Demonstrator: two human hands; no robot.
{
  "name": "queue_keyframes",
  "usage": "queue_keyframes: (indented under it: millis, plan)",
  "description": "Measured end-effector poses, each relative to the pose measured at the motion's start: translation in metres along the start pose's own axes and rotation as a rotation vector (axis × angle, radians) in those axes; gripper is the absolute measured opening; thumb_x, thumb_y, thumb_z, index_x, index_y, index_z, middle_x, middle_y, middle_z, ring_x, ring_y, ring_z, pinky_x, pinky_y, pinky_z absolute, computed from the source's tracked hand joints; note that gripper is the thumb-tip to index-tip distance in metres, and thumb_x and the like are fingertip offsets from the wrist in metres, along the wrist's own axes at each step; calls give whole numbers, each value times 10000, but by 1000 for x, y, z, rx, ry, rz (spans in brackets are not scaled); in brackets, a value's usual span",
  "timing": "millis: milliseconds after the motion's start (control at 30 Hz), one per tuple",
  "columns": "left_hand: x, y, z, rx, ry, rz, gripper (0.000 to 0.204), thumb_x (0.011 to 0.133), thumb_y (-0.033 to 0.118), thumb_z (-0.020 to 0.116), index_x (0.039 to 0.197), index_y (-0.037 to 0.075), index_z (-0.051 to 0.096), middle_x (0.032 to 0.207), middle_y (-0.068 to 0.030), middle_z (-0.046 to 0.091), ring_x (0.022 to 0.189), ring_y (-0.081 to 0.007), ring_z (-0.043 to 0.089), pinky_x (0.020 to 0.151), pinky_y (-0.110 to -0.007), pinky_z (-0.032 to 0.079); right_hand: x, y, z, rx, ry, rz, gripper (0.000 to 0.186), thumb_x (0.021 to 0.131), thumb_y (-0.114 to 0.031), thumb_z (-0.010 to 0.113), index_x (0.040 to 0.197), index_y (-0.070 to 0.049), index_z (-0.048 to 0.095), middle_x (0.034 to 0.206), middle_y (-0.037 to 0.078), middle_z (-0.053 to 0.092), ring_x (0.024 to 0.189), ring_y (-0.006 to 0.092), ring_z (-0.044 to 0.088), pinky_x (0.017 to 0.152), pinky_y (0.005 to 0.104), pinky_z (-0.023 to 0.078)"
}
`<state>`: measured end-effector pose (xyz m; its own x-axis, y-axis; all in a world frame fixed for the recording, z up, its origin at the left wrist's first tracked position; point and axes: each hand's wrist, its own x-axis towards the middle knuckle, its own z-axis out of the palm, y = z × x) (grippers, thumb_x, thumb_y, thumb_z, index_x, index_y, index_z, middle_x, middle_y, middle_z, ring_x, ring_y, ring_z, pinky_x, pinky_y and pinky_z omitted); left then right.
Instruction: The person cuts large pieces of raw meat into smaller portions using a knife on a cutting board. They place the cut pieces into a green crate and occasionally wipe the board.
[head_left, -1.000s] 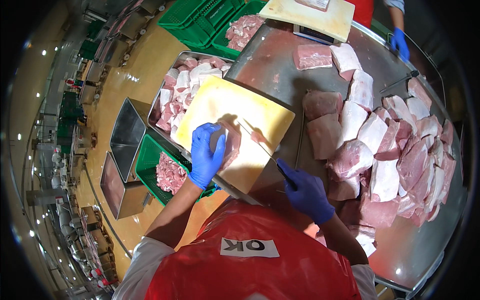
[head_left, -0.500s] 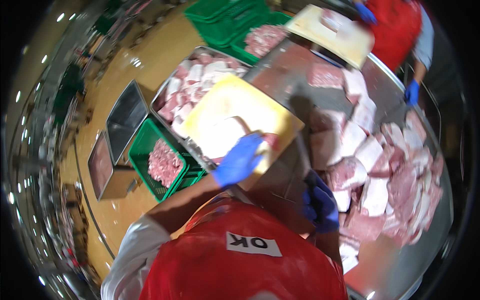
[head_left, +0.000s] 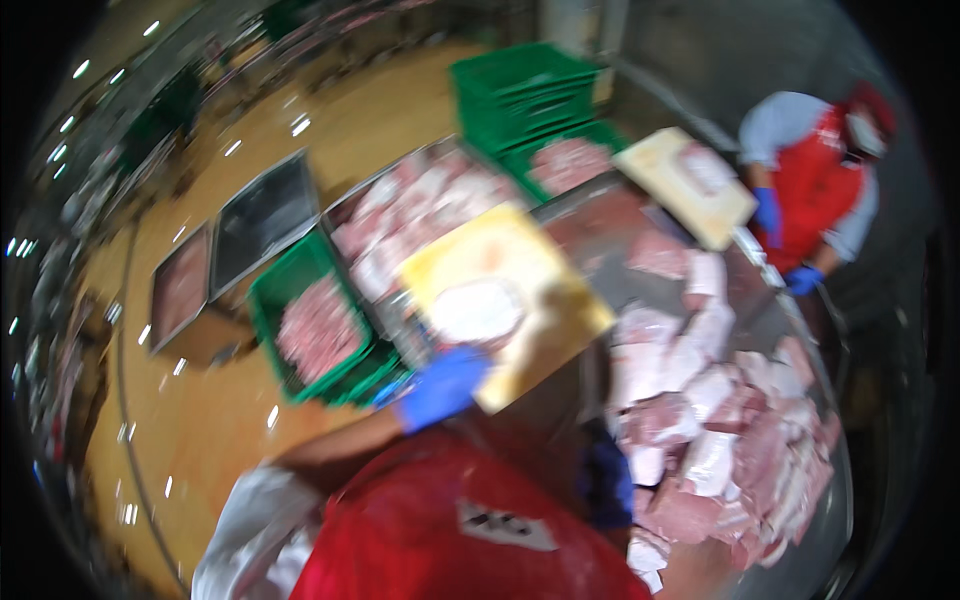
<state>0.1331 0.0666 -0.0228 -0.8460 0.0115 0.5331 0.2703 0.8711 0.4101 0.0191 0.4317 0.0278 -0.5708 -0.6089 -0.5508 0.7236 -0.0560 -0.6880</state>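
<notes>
A yellow cutting board (head_left: pixel 525 250) lies angled at the middle, bearing a pale slab of meat (head_left: pixel 475 310). My blue-gloved left hand (head_left: pixel 440 390) is at the board's near-left edge, just below that slab; motion smears its fingers. My right hand (head_left: pixel 605 475), also blue-gloved, is low beside the board in shadow, left of a heap of meat cuts (head_left: pixel 760 460); I cannot make out its fingers or anything in them.
A metal tray of meat pieces (head_left: pixel 420 200), a green crate of trimmings (head_left: pixel 262 315), metal bins (head_left: pixel 265 215) and stacked green crates (head_left: pixel 525 90) surround the steel table (head_left: pixel 830 500). A co-worker (head_left: pixel 810 190) in a red apron stands far right beside another board (head_left: pixel 725 215).
My left hand has left the top of the slab, moving down-left. My right hand, earlier holding a knife, has dropped lower. The view has shifted, showing more of the co-worker.
</notes>
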Motion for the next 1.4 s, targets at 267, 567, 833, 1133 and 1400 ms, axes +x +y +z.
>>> queue_keyframes:
  millis: [267,567,833,1133,1400]
  plan:
    - [-235,-219,-195,385,72,-1112,713,894,87,823,1548,45,541,1410,-210,686,1213,-367,697,1039,-405,554,-6,-34,23,102,-169,-166,461,1096,-156,578,1537,-25,538,957,11,652,702,63,539,608,213,429]
    - [-205,-255,-171,166,-39,-1220,693,993,210,742,1557,-76,458,1534,-261,574,1415,-348,564,1166,-420,455,-27,-27,1,86,-39,-230,408,1094,-150,564,1490,-56,591,994,29,692,708,68,575,593,232,458]
    - [59,-86,-59,110,64,-647,886,870,403,874,1532,-55,504,1463,-296,597,1361,-417,582,1188,-473,430,-34,-7,-8,-25,39,-267,431,1094,-236,563,1504,-105,586,860,-13,654,548,49,491,478,214,356]
    - [137,-66,-6,315,-625,-466,998,642,615,919,1432,94,600,1368,-244,657,1257,-421,644,1077,-538,502,-21,14,-20,27,56,-337,400,1101,-190,536,1473,-55,593,1106,73,715,683,79,585,580,229,455]
    - [148,-64,-66,286,-724,-120,1325,737,565,936,1721,108,177,1676,-288,368,1564,-452,356,1298,-504,288,-31,22,-14,67,185,-249,462,1081,-130,548,1539,-77,568,876,57,701,494,84,538,435,236,409]
